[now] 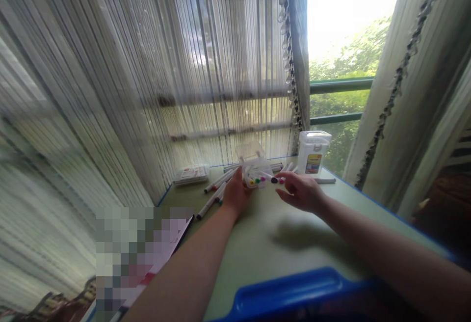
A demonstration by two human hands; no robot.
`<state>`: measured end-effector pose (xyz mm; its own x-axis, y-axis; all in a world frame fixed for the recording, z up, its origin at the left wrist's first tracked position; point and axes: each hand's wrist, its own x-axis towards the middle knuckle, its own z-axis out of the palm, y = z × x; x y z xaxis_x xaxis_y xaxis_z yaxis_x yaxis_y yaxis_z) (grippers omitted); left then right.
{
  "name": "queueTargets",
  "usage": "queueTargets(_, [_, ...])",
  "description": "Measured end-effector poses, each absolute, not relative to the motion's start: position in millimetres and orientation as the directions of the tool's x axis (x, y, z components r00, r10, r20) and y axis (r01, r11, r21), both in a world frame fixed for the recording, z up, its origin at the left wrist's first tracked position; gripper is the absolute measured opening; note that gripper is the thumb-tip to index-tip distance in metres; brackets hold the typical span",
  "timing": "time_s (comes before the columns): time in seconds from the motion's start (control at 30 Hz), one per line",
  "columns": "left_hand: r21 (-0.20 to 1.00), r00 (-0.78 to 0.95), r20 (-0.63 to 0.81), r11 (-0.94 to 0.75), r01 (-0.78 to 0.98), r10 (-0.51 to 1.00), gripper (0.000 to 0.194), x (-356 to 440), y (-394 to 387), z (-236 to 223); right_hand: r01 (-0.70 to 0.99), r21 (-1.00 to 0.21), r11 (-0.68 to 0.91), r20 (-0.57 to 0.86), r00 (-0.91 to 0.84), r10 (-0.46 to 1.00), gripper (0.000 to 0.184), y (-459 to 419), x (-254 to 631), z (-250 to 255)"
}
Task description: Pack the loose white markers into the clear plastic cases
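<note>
My left hand [235, 194] is closed around the left side of a clear plastic box [267, 167] with its lid raised, tipped toward me over the table. Inside lie several white markers with coloured ends, among them yellow, green and pink. A marker with a dark cap [274, 180] sticks out of the box to the right. Close by that cap is my right hand [300, 192], thumb and forefinger apart; whether a fingertip touches the cap I cannot tell. Loose white markers [210, 203] lie left of and behind the box.
A taller clear container [312, 152] with a label stands at the back right, a marker [327, 180] beside it. A flat clear case [190, 174] lies at the back left. The blue chair back [290, 287] is at the near edge. String curtains [221, 67] hang behind the table [250, 258].
</note>
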<state>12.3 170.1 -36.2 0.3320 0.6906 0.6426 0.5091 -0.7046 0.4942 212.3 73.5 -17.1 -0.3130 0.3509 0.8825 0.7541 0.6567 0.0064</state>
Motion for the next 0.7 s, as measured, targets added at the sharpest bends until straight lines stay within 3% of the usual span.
queueTargets(0.13, [0.504, 0.313, 0.657, -0.708, 0.494, 0.686, 0.051, 11, 168, -33, 0.835, -0.157, 0.527, 0.869, -0.136, 0.475, 0.019, 83, 222, -22])
queueTargets(0.2, [0.525, 0.304, 0.653, -0.704, 0.479, 0.694, 0.048, 11, 167, -31, 0.886, -0.305, 0.35, 0.814, 0.051, 0.578, 0.021, 91, 230, -23])
queueTargets(0.27, [0.55, 0.288, 0.644, -0.69, 0.47, 0.709, 0.046, 11, 166, -29, 0.918, -0.377, 0.121, 0.71, 0.203, 0.674, 0.023, 99, 240, -23])
queueTargets(0.33, [0.565, 0.275, 0.64, -0.683, 0.464, 0.717, 0.046, 11, 165, -28, 0.941, -0.334, -0.058, 0.604, 0.261, 0.754, 0.027, 105, 249, -23])
queueTargets(0.43, [0.573, 0.272, 0.635, -0.677, 0.462, 0.723, 0.047, 11, 165, -28, 0.952, -0.226, -0.205, 0.438, 0.287, 0.852, 0.036, 109, 258, -21])
queueTargets(0.53, [0.568, 0.276, 0.634, -0.677, 0.468, 0.723, 0.048, 11, 166, -29, 0.951, -0.183, -0.25, 0.301, 0.297, 0.906, 0.04, 110, 261, -20])
queueTargets(0.7, [0.532, 0.305, 0.645, -0.698, 0.48, 0.701, 0.05, 11, 167, -31, 0.962, -0.126, -0.242, 0.213, 0.265, 0.94, 0.034, 112, 263, -21])
